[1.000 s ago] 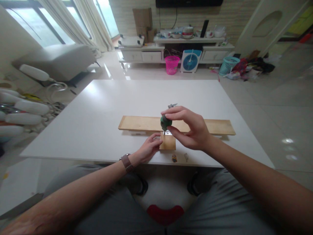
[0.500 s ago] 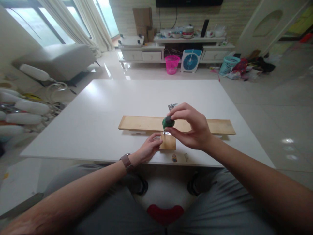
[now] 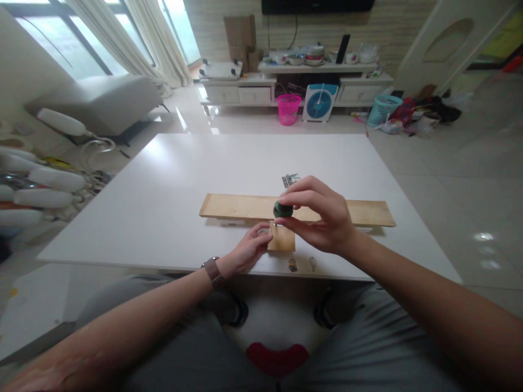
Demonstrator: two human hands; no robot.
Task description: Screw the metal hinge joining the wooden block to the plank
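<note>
- The right hand (image 3: 324, 215) is pinching a dark green, round-ended screwdriver (image 3: 283, 209) with clamped fingers.
- The screwdriver is standing over the far edge of a small, square, light-brown wooden block (image 3: 281, 238).
- The left hand (image 3: 250, 247) is touching the block's left side; I can't tell if its fingers are gripping.
- Tiny writing is showing on the long black screen (image 3: 317, 6), too blurry to read.
</note>
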